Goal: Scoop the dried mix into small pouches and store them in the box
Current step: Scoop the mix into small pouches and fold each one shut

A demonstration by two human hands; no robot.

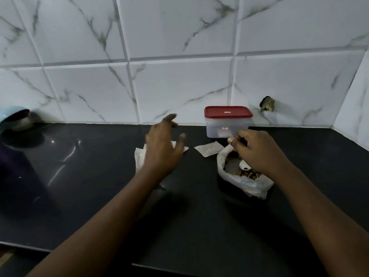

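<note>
A clear plastic box (227,126) with a red lid stands shut against the tiled wall. In front of it lies a white plastic bag (247,184) of brown dried mix, its mouth rolled open, with a white spoon (244,164) inside. My right hand (257,150) is over the bag, fingers curled, pinching the bag's rolled rim. A small white pouch (209,148) lies flat between the hands. My left hand (163,144) hovers with spread fingers above more white pouches (139,158), partly hiding them.
The black counter (99,176) runs to the marble-tiled wall and a corner at the right. A pale blue bowl (12,116) and a dark purple object (14,172) stand at the far left. The counter's front edge is near me.
</note>
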